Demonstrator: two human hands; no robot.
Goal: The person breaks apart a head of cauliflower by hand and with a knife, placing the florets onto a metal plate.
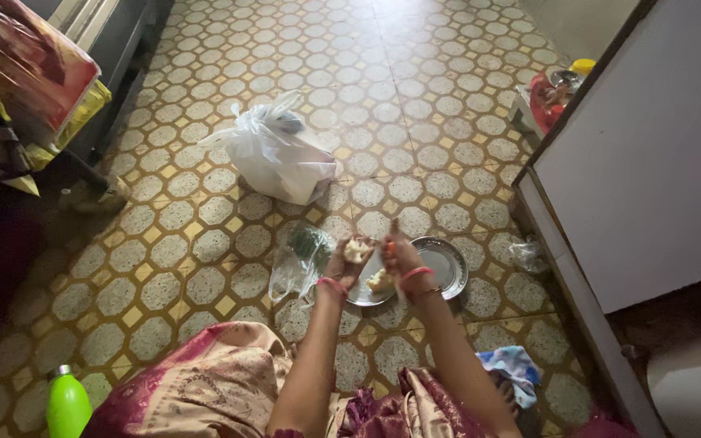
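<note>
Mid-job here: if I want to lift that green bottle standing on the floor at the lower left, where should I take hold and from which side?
Grip the green bottle around its straight body, just below the silver cap, coming from the open floor side on its left. It stands upright, so a sideways wrap probably suits its round shape. The pink cloth lies close on its right, leaving less room there.

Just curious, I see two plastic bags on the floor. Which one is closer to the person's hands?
The small clear bag with something green inside, lying just beside the left hand. The big white bag sits farther off across the tiles.
</note>
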